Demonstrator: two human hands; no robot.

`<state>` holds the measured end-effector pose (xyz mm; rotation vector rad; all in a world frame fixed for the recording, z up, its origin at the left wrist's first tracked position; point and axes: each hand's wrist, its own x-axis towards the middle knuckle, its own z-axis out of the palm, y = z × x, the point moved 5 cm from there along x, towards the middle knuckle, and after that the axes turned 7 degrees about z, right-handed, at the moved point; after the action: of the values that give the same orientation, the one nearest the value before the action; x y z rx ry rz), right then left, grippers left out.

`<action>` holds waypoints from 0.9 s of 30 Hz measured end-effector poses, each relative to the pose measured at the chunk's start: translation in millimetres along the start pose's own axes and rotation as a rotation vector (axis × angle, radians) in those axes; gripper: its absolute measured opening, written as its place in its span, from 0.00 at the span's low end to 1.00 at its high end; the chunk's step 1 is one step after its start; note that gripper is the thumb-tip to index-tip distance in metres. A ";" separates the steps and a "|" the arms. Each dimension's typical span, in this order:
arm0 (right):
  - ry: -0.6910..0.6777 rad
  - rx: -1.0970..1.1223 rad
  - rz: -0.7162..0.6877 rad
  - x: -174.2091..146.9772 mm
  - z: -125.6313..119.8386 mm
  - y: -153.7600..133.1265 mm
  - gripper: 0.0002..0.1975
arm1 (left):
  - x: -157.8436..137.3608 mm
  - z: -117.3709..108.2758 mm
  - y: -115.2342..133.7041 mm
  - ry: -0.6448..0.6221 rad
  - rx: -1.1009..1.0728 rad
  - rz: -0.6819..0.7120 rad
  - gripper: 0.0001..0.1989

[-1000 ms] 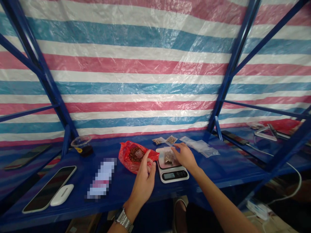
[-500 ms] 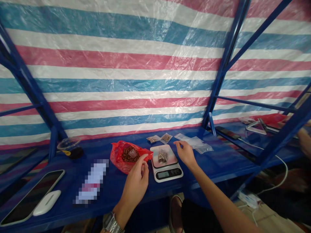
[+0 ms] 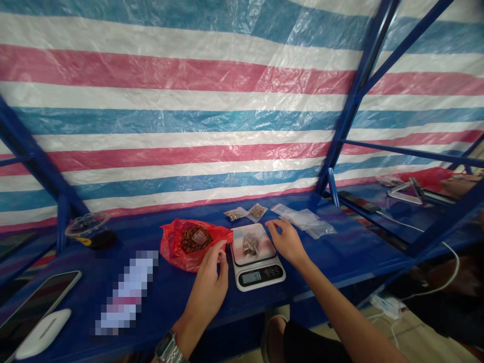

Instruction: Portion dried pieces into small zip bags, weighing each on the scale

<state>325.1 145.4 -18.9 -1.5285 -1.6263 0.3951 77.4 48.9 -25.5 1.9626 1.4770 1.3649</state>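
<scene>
A white digital kitchen scale (image 3: 260,277) carries a small clear bag of brown pieces (image 3: 250,244). Its display seems to read 93. To its left, a red plastic bag (image 3: 174,254) lies open around many small brown pieces (image 3: 191,241), with a clear packet (image 3: 199,237) on top. My left hand (image 3: 209,277) is closed at the red bag's right edge, fingers curled against the plastic. By the scale's upper right edge, my right hand (image 3: 286,241) has thumb and fingertips drawn together, nothing visible between them. Two filled packets (image 3: 257,212) lie behind the scale.
Flat clear bags (image 3: 308,222) lie right of the scale. Leftward are a blurred-out phone-like object (image 3: 126,292), a white case (image 3: 43,333), a phone (image 3: 41,302) and a plastic cup (image 3: 93,234). Blue frame posts (image 3: 340,136) and another person's hand (image 3: 463,184) appear rightward.
The view has tilted down and shifted slightly right. The scale's display is now clearer. Both hands stay nearly where they were, and the bag on the scale has not visibly moved.
</scene>
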 end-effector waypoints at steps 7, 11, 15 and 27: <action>-0.013 -0.010 -0.032 1.7 5.2 -5.8 0.17 | -3.7 -12.2 -4.0 -0.023 -0.020 -0.018 0.17; -0.037 -0.061 -0.071 0.8 9.8 -10.8 0.16 | -4.5 -25.1 0.1 0.002 -0.038 -0.064 0.18; -0.044 -0.061 -0.079 0.0 14.1 -12.1 0.12 | -2.3 -32.5 8.0 0.022 -0.060 -0.065 0.18; -0.152 0.153 -0.123 -9.4 10.4 -76.4 0.11 | -8.9 -31.5 18.9 0.068 -0.113 -0.067 0.19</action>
<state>265.9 124.4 26.8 -1.3045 -1.7546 0.5657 61.7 24.9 -0.9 1.7987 1.4478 1.4655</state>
